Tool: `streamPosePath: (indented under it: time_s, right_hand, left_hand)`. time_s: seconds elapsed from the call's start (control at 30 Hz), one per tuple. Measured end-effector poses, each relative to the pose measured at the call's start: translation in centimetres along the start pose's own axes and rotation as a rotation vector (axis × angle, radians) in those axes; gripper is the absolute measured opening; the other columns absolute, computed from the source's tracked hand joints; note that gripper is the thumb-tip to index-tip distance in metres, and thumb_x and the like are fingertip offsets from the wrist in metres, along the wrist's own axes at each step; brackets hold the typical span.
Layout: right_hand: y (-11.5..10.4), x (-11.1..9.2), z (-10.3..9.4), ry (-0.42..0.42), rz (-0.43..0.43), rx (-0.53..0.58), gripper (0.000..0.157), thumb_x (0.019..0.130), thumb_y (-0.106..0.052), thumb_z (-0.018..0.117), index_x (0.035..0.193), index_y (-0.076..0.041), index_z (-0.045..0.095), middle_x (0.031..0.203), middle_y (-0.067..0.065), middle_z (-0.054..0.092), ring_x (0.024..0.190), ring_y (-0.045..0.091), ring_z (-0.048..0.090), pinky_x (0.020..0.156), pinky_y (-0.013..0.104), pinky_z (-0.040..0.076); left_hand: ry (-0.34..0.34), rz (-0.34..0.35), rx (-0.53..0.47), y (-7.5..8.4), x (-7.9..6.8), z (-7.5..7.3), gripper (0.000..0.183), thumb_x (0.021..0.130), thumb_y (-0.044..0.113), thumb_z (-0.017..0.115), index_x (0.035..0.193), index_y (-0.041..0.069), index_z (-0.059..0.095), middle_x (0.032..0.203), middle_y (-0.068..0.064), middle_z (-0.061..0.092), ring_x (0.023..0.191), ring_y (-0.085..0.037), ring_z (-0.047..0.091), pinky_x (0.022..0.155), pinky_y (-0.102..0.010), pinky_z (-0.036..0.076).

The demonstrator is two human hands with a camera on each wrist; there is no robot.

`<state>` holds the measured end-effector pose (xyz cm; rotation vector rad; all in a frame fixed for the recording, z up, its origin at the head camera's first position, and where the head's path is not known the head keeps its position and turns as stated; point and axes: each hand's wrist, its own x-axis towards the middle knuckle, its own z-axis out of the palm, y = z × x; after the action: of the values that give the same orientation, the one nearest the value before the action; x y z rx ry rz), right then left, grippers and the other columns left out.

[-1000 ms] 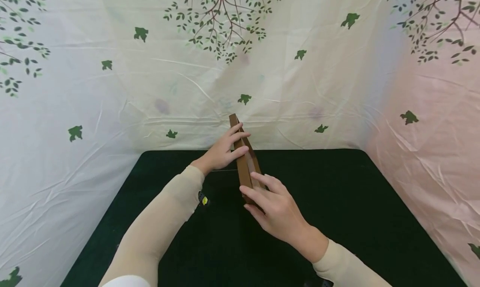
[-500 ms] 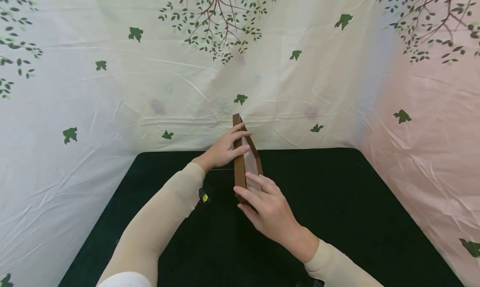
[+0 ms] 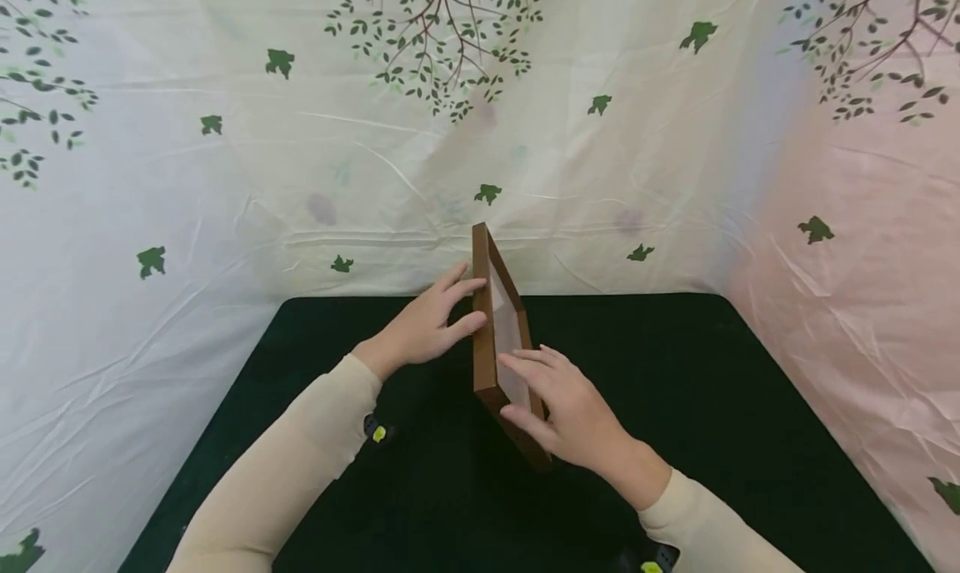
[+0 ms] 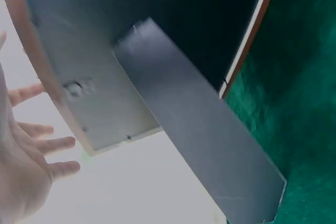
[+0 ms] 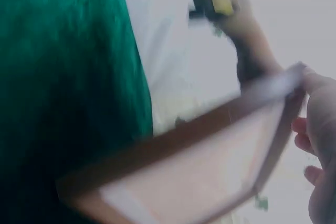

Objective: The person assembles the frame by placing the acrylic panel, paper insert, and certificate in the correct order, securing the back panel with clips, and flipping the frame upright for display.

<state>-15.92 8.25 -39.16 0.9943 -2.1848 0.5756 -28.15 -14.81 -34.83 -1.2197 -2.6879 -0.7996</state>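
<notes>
A brown picture frame (image 3: 483, 331) stands on edge on the dark green table, its pale glazed front turned to the right in the head view. My left hand (image 3: 420, 327) is beside its left edge, fingers straight and spread, fingertips right at the rim. The left wrist view shows the grey backing (image 4: 100, 114) and a dark easel leg (image 4: 199, 119) angled out from it. On the front side is my right hand (image 3: 573, 406), fingers extended across the near part of the frame. In the blurred right wrist view, one fingertip meets a frame corner (image 5: 296, 77).
The table (image 3: 675, 406) has a dark green cover. Behind it and on both sides hangs a pale cloth (image 3: 262, 173) printed with branches and green leaves. Both wrists wear dark bands, each with a yellow-green patch (image 3: 378, 433).
The frame has turned more upright, and its glazed front shows more. My left hand has slipped off the top edge to the left. My right hand has loosened and shifted slightly right.
</notes>
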Motion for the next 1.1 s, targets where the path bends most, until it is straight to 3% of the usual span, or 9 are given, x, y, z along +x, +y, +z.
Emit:
streamPosePath:
  time_s: [0.17, 0.3, 0.43, 0.63, 0.87, 1.1]
  right_hand:
    - [4.1, 0.6, -1.4, -0.060, 0.044, 0.007, 0.053, 0.097, -0.041, 0.055, 0.138, -0.006, 0.051, 0.140, 0.008, 0.052, 0.129, 0.026, 0.047, 0.103, 0.044, 0.040]
    - [6.9, 2.6, -1.9, -0.154, 0.074, -0.060, 0.058, 0.094, -0.036, 0.062, 0.145, -0.013, 0.044, 0.149, 0.008, 0.041, 0.135, 0.026, 0.039, 0.106, 0.046, 0.037]
    - [8.9, 4.7, -1.6, -0.234, 0.056, -0.100, 0.061, 0.093, -0.035, 0.063, 0.147, -0.016, 0.041, 0.152, 0.008, 0.036, 0.137, 0.026, 0.036, 0.106, 0.047, 0.037]
    - [10.6, 6.6, -0.2, -0.305, -0.065, -0.144, 0.063, 0.093, -0.036, 0.063, 0.148, -0.016, 0.039, 0.154, 0.007, 0.033, 0.139, 0.026, 0.033, 0.108, 0.046, 0.034]
    - [11.0, 7.9, 1.0, -0.283, -0.180, -0.170, 0.060, 0.093, -0.034, 0.063, 0.146, -0.014, 0.043, 0.150, 0.008, 0.040, 0.136, 0.027, 0.038, 0.108, 0.045, 0.034]
    - [11.2, 8.6, 1.7, -0.250, -0.223, -0.217, 0.059, 0.092, -0.037, 0.064, 0.143, -0.014, 0.048, 0.147, 0.007, 0.044, 0.134, 0.026, 0.041, 0.107, 0.041, 0.036]
  left_hand:
    - [0.030, 0.008, 0.094, 2.7, -4.1, 0.0, 0.077, 0.091, 0.069, 0.039, 0.153, 0.025, 0.026, 0.158, -0.012, 0.019, 0.138, -0.034, 0.033, 0.106, -0.054, 0.033]
    - [0.089, 0.044, 0.193, 5.3, -5.5, 0.5, 0.087, 0.086, 0.074, 0.044, 0.153, 0.022, 0.026, 0.152, -0.017, 0.032, 0.133, -0.036, 0.040, 0.104, -0.054, 0.036]
    - [0.124, 0.032, 0.240, 7.1, -5.8, 1.6, 0.089, 0.084, 0.075, 0.046, 0.153, 0.022, 0.028, 0.148, -0.021, 0.038, 0.129, -0.037, 0.046, 0.101, -0.054, 0.040]
    - [0.115, -0.042, 0.191, 8.1, -5.9, 3.2, 0.084, 0.086, 0.073, 0.044, 0.152, 0.022, 0.031, 0.151, -0.024, 0.030, 0.123, -0.039, 0.051, 0.095, -0.049, 0.047]
    - [0.166, -0.040, 0.122, 8.1, -5.9, 3.9, 0.071, 0.094, 0.061, 0.045, 0.149, 0.018, 0.036, 0.152, -0.023, 0.029, 0.125, -0.037, 0.049, 0.095, -0.049, 0.047]
    - [0.210, -0.014, 0.091, 7.8, -6.1, 3.6, 0.061, 0.095, 0.049, 0.053, 0.145, 0.016, 0.044, 0.150, -0.021, 0.033, 0.125, -0.035, 0.050, 0.096, -0.048, 0.046]
